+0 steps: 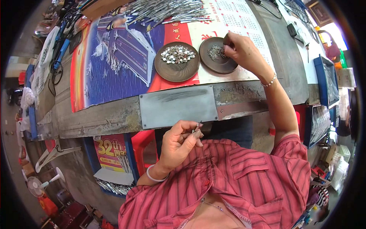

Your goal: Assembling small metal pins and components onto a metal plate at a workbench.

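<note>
My left hand (178,142) is held in front of the table edge, thumb and fingers pinched round a small silvery metal part (197,126). Its exact kind is too small to tell. Over the right side of a brown round dish (219,68) my right hand (244,52) reaches down, fingers drawn together. Whatever lies between those fingertips is hidden. Thin metal pins (215,52) sit in a loose heap in that dish, beside my fingers. To its left, a second brown dish (176,76) holds many small, round, shiny metal pieces (177,54).
A grey metal plate (178,107) is fixed at the table's front edge. Long thin metal strips (167,10) are piled at the back on a printed poster (114,82). A blue bin (326,82) stands at the right, and a blue-sided box (114,176) of metal pieces below left.
</note>
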A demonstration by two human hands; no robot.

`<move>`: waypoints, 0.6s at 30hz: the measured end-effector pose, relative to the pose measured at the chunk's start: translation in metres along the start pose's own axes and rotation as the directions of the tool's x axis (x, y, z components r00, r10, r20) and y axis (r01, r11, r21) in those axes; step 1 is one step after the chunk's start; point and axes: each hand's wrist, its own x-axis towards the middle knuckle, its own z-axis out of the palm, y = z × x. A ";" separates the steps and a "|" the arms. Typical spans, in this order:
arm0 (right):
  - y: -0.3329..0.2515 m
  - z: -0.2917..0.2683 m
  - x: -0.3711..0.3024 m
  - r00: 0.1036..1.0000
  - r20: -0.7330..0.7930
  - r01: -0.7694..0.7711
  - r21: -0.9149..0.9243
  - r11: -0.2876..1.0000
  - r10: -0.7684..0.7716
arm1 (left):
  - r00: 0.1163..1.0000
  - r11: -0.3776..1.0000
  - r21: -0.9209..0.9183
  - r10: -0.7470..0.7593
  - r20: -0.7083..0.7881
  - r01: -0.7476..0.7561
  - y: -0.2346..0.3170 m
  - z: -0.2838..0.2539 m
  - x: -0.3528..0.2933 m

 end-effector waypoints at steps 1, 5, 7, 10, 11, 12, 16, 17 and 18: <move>-0.002 -0.003 0.001 0.999 -0.011 -0.044 0.098 0.994 0.045 | 1.000 1.000 0.002 -0.011 0.007 0.011 0.001 0.001 0.001; -0.006 -0.011 0.002 0.989 0.033 -0.144 0.294 0.945 0.141 | 0.999 1.000 0.000 -0.018 0.032 0.018 -0.002 0.001 0.002; -0.005 -0.012 0.002 0.985 0.057 -0.171 0.322 0.931 0.161 | 0.999 1.000 -0.001 -0.026 0.034 0.026 -0.001 0.002 0.002; -0.002 -0.011 0.004 0.979 0.096 -0.203 0.371 0.906 0.180 | 0.999 1.000 0.010 -0.015 0.032 0.015 -0.002 0.002 0.002; -0.001 -0.010 0.003 0.976 0.116 -0.217 0.390 0.895 0.186 | 1.000 1.000 0.019 -0.016 0.027 0.016 -0.001 0.003 0.002; -0.001 -0.009 0.004 0.973 0.130 -0.226 0.416 0.881 0.188 | 1.000 0.999 0.027 -0.017 0.022 0.016 -0.001 0.003 0.001; 0.004 -0.002 0.006 0.982 0.112 -0.187 0.566 0.803 0.150 | 1.000 0.999 0.049 -0.016 0.016 0.015 -0.001 0.001 0.001; 0.003 -0.001 0.006 0.980 0.122 -0.201 0.596 0.777 0.160 | 1.000 0.999 0.053 -0.013 0.010 0.012 -0.001 0.001 0.001; 0.001 0.000 0.006 0.977 0.132 -0.215 0.625 0.751 0.170 | 1.000 0.998 0.063 -0.008 0.016 0.007 -0.002 0.000 0.001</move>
